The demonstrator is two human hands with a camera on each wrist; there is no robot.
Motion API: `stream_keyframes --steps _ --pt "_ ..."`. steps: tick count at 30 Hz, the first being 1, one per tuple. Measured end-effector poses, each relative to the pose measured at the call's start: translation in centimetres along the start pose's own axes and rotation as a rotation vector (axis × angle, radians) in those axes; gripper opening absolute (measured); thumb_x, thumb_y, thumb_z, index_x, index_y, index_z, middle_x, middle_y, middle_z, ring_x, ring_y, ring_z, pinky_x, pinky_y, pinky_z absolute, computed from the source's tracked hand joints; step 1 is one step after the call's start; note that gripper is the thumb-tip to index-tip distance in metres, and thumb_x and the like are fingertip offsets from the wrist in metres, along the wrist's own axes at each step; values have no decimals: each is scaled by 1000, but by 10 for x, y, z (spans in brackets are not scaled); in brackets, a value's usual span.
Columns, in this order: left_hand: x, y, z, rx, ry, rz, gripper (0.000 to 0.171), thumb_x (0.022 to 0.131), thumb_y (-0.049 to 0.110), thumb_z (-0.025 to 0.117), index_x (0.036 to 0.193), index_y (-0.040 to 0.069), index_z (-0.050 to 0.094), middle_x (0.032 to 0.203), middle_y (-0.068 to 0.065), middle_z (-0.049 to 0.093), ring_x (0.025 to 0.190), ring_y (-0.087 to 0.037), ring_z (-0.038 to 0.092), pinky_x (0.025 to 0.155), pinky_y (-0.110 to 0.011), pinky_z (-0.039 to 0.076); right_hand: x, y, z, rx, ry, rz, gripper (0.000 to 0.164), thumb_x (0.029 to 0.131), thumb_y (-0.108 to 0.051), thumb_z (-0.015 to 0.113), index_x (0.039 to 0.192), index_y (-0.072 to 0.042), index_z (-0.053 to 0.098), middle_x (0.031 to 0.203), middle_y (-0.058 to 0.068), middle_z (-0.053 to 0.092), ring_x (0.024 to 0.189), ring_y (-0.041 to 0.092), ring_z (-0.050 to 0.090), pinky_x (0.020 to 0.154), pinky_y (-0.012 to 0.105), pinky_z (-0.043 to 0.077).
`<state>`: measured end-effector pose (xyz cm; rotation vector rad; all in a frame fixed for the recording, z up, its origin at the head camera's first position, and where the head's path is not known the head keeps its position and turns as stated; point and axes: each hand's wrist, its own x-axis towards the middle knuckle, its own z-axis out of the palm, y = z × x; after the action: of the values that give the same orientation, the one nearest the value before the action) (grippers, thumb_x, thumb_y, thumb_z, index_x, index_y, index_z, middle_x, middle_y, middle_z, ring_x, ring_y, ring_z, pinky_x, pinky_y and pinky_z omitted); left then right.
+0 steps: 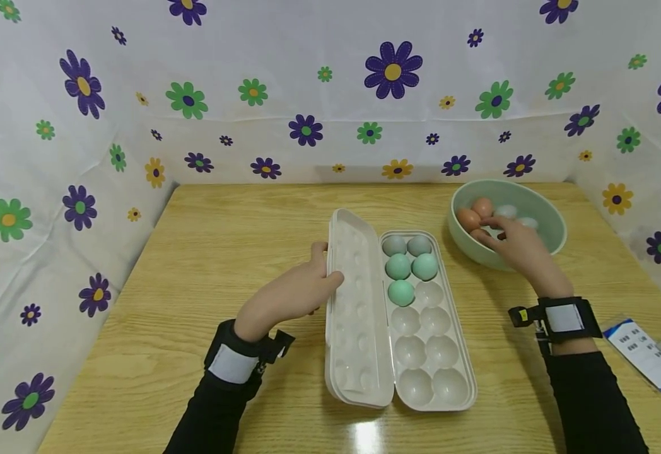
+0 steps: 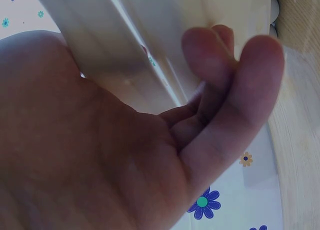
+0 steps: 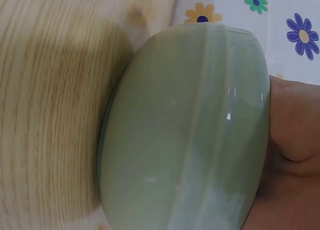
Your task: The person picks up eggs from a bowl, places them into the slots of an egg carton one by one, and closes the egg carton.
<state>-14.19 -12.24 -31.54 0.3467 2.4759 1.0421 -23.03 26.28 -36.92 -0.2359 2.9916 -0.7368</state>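
Note:
In the head view, my left hand (image 1: 291,291) holds the raised lid (image 1: 359,315) of a white egg carton by its left edge, thumb over the rim. The left wrist view shows the fingers (image 2: 235,105) bent beside the pale lid. The carton's tray (image 1: 428,320) holds two grey-blue eggs (image 1: 419,245) in the far row and three green eggs (image 1: 401,292) nearer. My right hand (image 1: 518,246) reaches into a pale green bowl (image 1: 552,217), fingertips beside a brown egg (image 1: 469,219), thumb and forefinger apart. Bowl wall (image 3: 170,130) hides the fingertips in the right wrist view.
Another brown egg (image 1: 482,206) and pale whitish eggs (image 1: 506,211) lie in the bowl. A card in a clear sleeve (image 1: 645,354) lies at the right of the wooden table (image 1: 234,233). Flower-printed cloth (image 1: 330,69) stands behind and at both sides.

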Motion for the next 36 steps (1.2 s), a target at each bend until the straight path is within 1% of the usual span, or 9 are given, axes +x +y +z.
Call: stream_keyframes --steps 3,9,11,18,21,26,29,32,36 --pt "-1 0 0 -6 4 0 64 94 35 35 143 10 2 70 -5 48 56 -21 47 52 -32 39 -1 -3 -1 11 -42 21 71 89 -60 40 134 -4 41 126 28 49 115 42 43 93 59 35" --pt "2 2 1 -10 -13 16 65 94 34 35 143 9 0 72 -6 49 57 -21 48 53 -32 41 -5 -2 -6 36 -68 57 65 91 -54 43 135 -6 41 128 26 48 117 42 42 93 59 34" --pt "2 2 0 -9 -9 19 65 94 33 35 143 9 0 73 -6 49 57 -20 48 52 -32 40 -2 -2 -7 45 -73 51 61 92 -49 45 135 -5 41 128 25 48 115 41 43 93 59 35" --pt "1 2 -3 6 14 10 65 93 35 35 142 9 1 68 -5 46 54 -20 44 50 -31 37 14 -5 -8 39 -79 -36 43 92 -25 54 128 -1 47 118 24 53 107 38 49 89 54 39" --pt "1 2 -3 2 6 14 65 93 35 35 143 9 1 67 -5 46 54 -20 44 49 -31 37 17 -6 -7 42 -115 -16 41 90 -17 54 127 -2 48 117 23 54 105 36 48 88 53 39" --pt "1 1 -2 8 9 18 65 94 34 34 143 8 1 70 -6 47 55 -21 44 50 -31 38 21 -7 -7 13 -159 14 45 89 -12 50 133 -5 42 117 22 53 101 33 47 85 50 39" --pt "1 1 -2 6 12 20 64 94 34 34 143 8 1 71 -6 48 55 -21 45 50 -32 38 23 -5 -6 20 -180 34 39 93 -17 48 129 -3 42 114 22 52 99 34 46 84 50 39" --pt "1 0 -1 -5 7 21 64 94 34 34 143 8 1 71 -7 48 56 -21 45 50 -32 38 23 -3 -5 38 -200 55 45 93 -12 44 135 -2 33 111 23 49 97 34 45 82 49 39" --pt "0 0 0 -7 4 25 64 94 33 35 142 8 1 79 -9 53 59 -20 49 53 -32 41 21 1 -3 46 -174 58 59 90 -5 44 143 -9 19 106 21 47 91 34 45 77 47 41"
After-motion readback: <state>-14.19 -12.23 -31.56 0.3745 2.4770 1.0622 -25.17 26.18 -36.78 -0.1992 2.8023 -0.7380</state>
